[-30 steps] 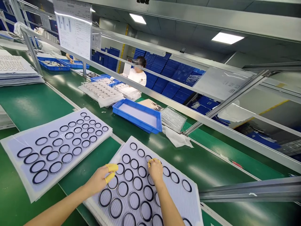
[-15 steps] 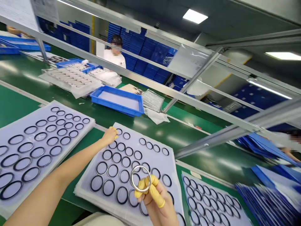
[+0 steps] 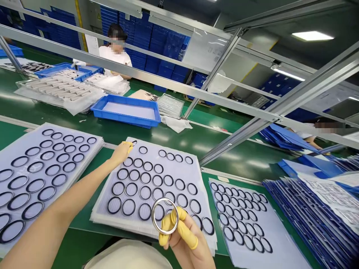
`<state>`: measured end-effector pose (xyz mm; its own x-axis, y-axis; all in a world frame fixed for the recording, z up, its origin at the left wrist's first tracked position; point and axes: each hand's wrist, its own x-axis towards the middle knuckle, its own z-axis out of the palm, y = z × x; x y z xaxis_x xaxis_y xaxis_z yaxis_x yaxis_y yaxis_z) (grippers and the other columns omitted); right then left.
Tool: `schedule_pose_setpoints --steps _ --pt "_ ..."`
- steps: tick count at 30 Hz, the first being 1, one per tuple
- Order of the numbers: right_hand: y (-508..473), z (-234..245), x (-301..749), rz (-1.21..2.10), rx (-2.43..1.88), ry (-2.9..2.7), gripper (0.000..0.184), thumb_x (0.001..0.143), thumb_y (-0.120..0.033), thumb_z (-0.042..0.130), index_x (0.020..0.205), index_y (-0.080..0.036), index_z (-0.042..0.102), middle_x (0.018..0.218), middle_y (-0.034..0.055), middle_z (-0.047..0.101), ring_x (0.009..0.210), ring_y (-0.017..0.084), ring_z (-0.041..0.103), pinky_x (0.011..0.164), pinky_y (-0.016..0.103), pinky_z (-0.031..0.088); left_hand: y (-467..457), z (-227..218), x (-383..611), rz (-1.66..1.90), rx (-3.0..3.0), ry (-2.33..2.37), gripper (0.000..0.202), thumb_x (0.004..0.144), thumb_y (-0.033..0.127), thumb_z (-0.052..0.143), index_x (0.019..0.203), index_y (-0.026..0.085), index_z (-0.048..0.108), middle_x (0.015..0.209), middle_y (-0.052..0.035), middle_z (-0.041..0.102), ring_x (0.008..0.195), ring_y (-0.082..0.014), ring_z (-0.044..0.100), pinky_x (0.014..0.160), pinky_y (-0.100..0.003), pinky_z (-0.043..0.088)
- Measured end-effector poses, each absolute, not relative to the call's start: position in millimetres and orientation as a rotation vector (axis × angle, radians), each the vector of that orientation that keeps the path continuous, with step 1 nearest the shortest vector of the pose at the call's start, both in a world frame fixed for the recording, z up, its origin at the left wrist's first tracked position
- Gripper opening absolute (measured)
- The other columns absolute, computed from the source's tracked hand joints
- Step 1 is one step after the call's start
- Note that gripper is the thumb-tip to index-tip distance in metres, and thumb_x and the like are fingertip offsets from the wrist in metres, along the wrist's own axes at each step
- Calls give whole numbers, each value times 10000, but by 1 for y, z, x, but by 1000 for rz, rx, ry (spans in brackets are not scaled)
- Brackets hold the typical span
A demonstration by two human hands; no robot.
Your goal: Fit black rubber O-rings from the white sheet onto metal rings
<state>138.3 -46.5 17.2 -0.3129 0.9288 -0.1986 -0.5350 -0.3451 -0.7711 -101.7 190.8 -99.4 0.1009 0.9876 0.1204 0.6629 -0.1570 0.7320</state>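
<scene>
My right hand [image 3: 185,231], with yellow finger cots on its fingers, pinches a shiny silver metal ring [image 3: 153,220] and holds it upright above the middle sheet [image 3: 179,170]. At that sheet's far left corner, my left hand [image 3: 122,152], also in yellow finger cots, has its fingertips closed on the edge of a small dark-rimmed ring [image 3: 135,143]. Rows of similar black-edged rings [image 3: 145,178] lie flat on the stacked white sheets. One lone ring [image 3: 143,150] lies just right of my left fingertips.
More ring-covered sheets lie left [image 3: 92,147] and right [image 3: 276,228]. Across the green bench stands a blue tray [image 3: 126,118]. Metal frame bars [image 3: 213,76] cross ahead. Stacked blue sheets [image 3: 308,216] stand at right. A co-worker [image 3: 116,56] sits opposite; another person is at far right.
The view has shifted right and down a little. My left fingers now have the small ring at the sheet's corner between them. My right hand still holds the silver ring.
</scene>
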Motion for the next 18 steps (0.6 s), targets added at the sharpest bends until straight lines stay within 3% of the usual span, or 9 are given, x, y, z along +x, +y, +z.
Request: schedule_pose_setpoints --steps 3,6,9,12,18 --pt "-48 15 135 1822 -816 -712 232 819 -407 685 810 -175 681 689 44 679 590 136 591 596 241 440 140 -74 -93 987 1756 1525 312 935 220 368 1173 122 546 1014 -89 650 952 -204 609 880 -371 487" --pt "-50 11 130 1811 -836 -728 240 824 -403 681 801 -164 680 682 52 684 590 136 573 605 248 431 79 -46 -84 1008 1672 1338 256 899 242 408 974 157 638 862 -44 664 768 -152 613 734 -284 517" --pt "-52 9 122 1814 -837 -737 247 817 -413 687 794 -167 673 673 44 678 600 138 561 617 255 423 29 -25 -78 923 1297 865 185 820 314 582 874 157 662 822 -41 629 717 -142 570 649 -257 494" --pt "-55 10 114 1830 -824 -761 252 803 -424 701 787 -175 665 664 35 678 597 134 549 625 258 415 2 -14 -77 866 1155 636 303 733 428 712 799 137 657 769 -26 575 651 -118 517 602 -239 457" --pt "-57 10 105 1895 -779 -830 265 826 -429 672 780 -169 649 617 32 664 578 136 552 601 254 400 -18 -10 -84 840 1003 643 451 678 532 742 629 118 571 634 5 509 591 -93 446 575 -219 358"
